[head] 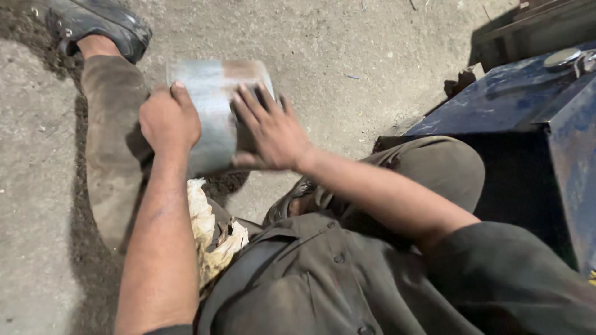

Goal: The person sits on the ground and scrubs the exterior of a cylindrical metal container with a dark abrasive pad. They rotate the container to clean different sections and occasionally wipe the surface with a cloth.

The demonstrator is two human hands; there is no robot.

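I sit on the ground with a grey metal cylinder [211, 99] held in front of me, a rusty patch near its far end. My left hand [167, 121] grips its left side, fingers curled over the edge. My right hand [270, 127] lies flat on its right side with the fingers spread, pressing what looks like a dark scrap against the metal. The cylinder's near end is hidden behind both hands.
My left leg [112, 149] stretches out to the left, ending in a dark shoe [99, 25]. A crumpled pale rag [208, 229] lies by my lap. A blue metal box [528, 118] stands at the right on the sandy concrete floor [347, 49].
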